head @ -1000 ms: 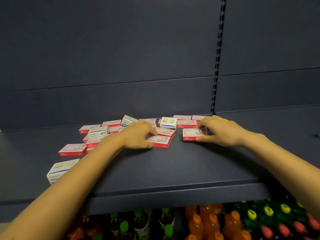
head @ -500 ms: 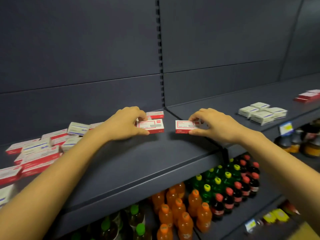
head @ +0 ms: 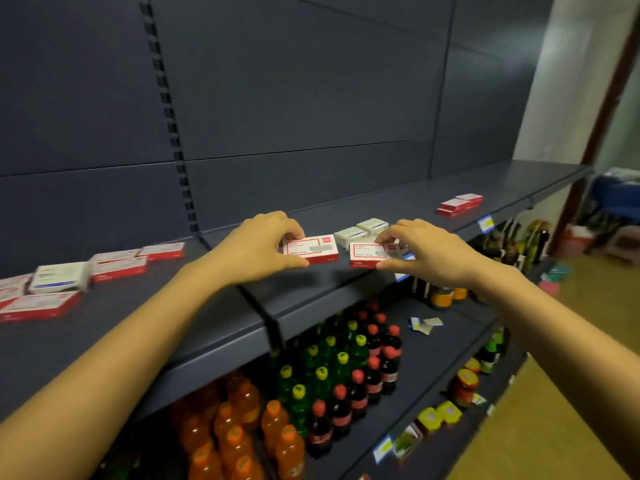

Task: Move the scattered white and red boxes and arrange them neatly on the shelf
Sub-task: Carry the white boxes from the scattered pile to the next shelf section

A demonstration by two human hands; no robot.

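Store restocking, mid-frame: a person's left hand [head: 258,249] pinches a red-and-white box [head: 311,249], thumb at its near edge and fingers [head: 291,230] curled over the far edge. The right hand [head: 426,252] clamps a second red-and-white box [head: 367,254] in the same way just to the right. The two boxes are close together but apart.

Both are over the dark shelf [head: 311,287], right of the join between two shelf sections. Whether they rest on it or hang just above it is hard to tell.

Just behind the right hand lies a small cluster of pale boxes [head: 360,230]. Farther toward the upper right, on the same shelf, is a low stack of red boxes [head: 459,204]. At the left edge of the frame, scattered boxes [head: 117,265], red-and-white and pale, lie at odd angles.

On the lower shelf at bottom centre stand orange bottles [head: 242,427], green bottles [head: 322,362] with yellow caps and dark bottles [head: 374,375] with red caps.
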